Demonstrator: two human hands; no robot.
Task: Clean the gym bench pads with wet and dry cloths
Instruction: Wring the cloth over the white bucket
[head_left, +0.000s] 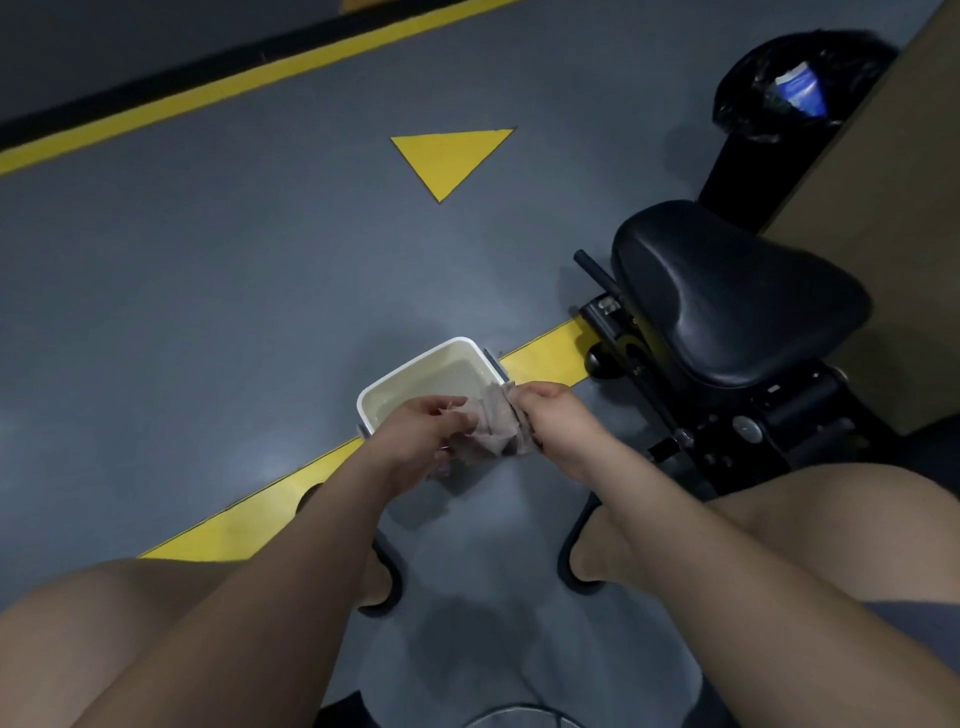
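A grey cloth (496, 426) hangs bunched between both hands, just above the near edge of a white tub (415, 370) of water on the floor. The left hand (415, 431) grips its left end and the right hand (553, 421) clenches its right end. This looks like wringing: twist the ends in opposite directions, directly over the tub so drips fall inside, until the cloth is damp, not soaking. The black bench pad (737, 296) waits to the right, with a lined bin (789, 88) far beyond it.
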